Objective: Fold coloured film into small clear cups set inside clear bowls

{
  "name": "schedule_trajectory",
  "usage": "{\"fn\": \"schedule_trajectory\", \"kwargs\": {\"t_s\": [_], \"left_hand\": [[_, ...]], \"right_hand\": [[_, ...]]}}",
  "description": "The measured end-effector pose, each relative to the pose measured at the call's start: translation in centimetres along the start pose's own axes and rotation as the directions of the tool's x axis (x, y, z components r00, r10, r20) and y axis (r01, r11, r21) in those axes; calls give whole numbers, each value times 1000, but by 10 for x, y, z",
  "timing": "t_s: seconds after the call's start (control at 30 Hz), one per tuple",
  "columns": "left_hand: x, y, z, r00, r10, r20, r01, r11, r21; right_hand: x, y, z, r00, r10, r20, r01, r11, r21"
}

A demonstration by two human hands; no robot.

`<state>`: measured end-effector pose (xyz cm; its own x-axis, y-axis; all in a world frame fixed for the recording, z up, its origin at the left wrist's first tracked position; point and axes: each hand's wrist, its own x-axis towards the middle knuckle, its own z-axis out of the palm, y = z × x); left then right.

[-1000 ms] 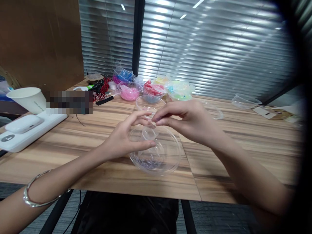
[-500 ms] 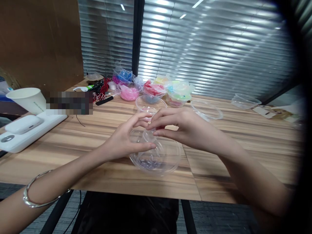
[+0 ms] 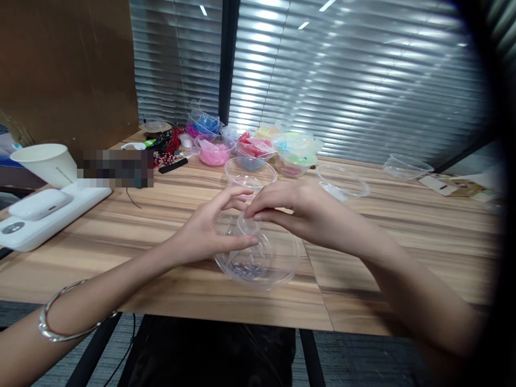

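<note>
A clear round plastic bowl stands near the table's front edge, with small dark translucent pieces in its bottom. A small clear cup-like piece is above the bowl's left part, below the fingertips of my right hand. My left hand reaches over the bowl's left rim, thumb and fingers spread apart, with nothing seen gripped. My right hand comes from the right, its thumb and fingertips pinched together at the top of the small clear piece. What lies between those fingertips is too small to make out.
Behind my hands is another clear container. Tubs with pink, red and green contents stand at the back. A clear lid lies right of them. A paper cup and a white power strip are at left.
The fingers of my right hand have drawn closer together and come slightly down at the small clear piece. My left hand has hardly moved.
</note>
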<state>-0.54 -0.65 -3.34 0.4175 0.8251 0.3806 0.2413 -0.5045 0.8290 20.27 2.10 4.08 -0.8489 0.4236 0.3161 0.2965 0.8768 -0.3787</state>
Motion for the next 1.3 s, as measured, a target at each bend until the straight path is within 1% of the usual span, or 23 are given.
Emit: {"fn": "schedule_trajectory", "kwargs": {"t_s": [0.17, 0.37, 0.47, 0.57, 0.73, 0.93, 1.0, 1.13, 1.3], "left_hand": [[0, 1, 0, 999, 38, -1, -38, 999, 14], [0, 0, 1, 1000, 10, 10, -10, 1000, -14], [0, -1, 1, 1000, 24, 8, -23, 999, -35], [0, -2, 0, 999, 32, 16, -31, 997, -71], [1, -4, 0, 1000, 7, 23, -5, 993, -118], [1, -4, -1, 999, 13, -30, -15, 996, -83], [2, -3, -2, 999, 17, -33, -20, 995, -98], [2, -3, -3, 999, 26, -28, -28, 996, -90], [1, -3, -2, 999, 12, -37, -14, 998, -65]], "right_hand": [[0, 0, 5, 998, -31, -63, 35, 997, 71], [1, 4, 14, 993, -55, -103, 56, 998, 8], [1, 6, 16, 989, -84, -119, 84, 996, -5], [1, 5, 16, 987, -112, -112, 112, 994, -2], [2, 3, 15, 990, -107, -89, 105, 994, -35], [2, 3, 16, 991, -55, -124, 57, 998, 14], [1, 2, 15, 990, -61, -131, 62, 998, 5], [1, 1, 14, 992, -76, -103, 79, 997, 19], [0, 1, 16, 987, -75, -143, 83, 995, 49]]}}
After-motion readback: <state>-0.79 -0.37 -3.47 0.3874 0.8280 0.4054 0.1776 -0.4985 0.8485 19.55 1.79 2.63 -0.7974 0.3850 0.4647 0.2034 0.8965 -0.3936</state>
